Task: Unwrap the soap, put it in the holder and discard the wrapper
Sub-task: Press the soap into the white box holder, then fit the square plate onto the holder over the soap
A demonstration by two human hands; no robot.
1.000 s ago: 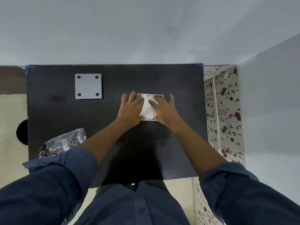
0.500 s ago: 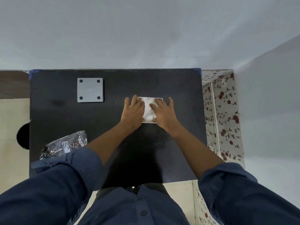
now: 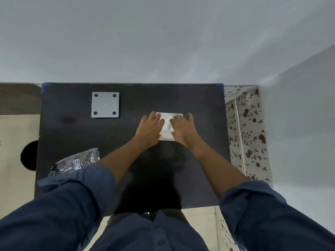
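Nearest you are your rolled blue sleeves point(image 3: 68, 201), with both bare forearms reaching out over the black table point(image 3: 72, 131). At the table's near left, just beside your left sleeve, lies a clear plastic bag point(image 3: 76, 162) with dark bits inside and a small label on it. Beyond the table's left edge a dark round shape point(image 3: 30, 154) shows against the pale floor.

Toward the middle right of the table, your left hand point(image 3: 149, 128) and right hand point(image 3: 183, 128) lie palm down, side by side, on a flat white packet point(image 3: 167, 131). The fingers of both are spread and fairly straight, pressing on it rather than curled round it. Whether the packet is the wrapped soap you cannot tell from here.

Farther off to the left, well apart from your hands, a grey square plate point(image 3: 105, 104) with four holes lies flat. Patterned floral fabric point(image 3: 248, 134) runs along the right side of the table.
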